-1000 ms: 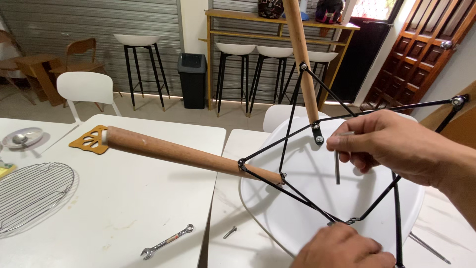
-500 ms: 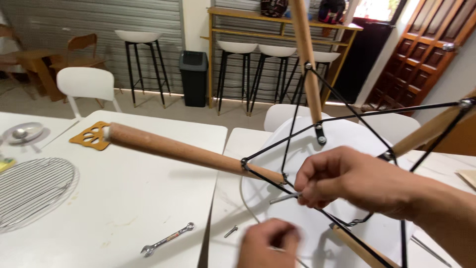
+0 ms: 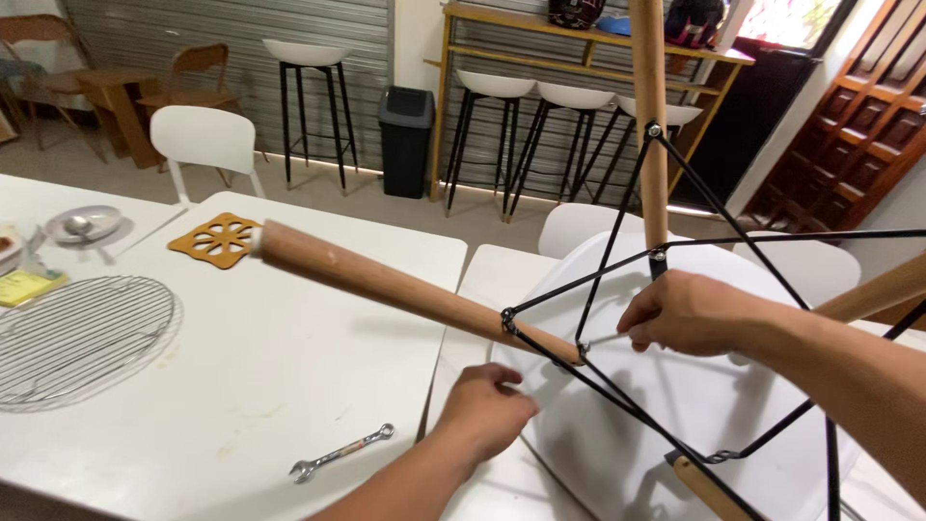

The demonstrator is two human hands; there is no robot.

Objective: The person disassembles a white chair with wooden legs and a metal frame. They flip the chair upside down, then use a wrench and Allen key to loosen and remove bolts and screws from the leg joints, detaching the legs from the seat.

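While turned upside down: white chair [image 3: 675,425]
Right hand [image 3: 690,314]: now pinching thin metal key [image 3: 603,340] at wooden leg [image 3: 405,289]
Left hand [image 3: 487,405]: moved down, curled, on desk [image 3: 241,386]

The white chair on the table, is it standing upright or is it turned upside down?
Upside down. The white chair lies seat-down on the table, its wooden legs and black wire frame pointing up.
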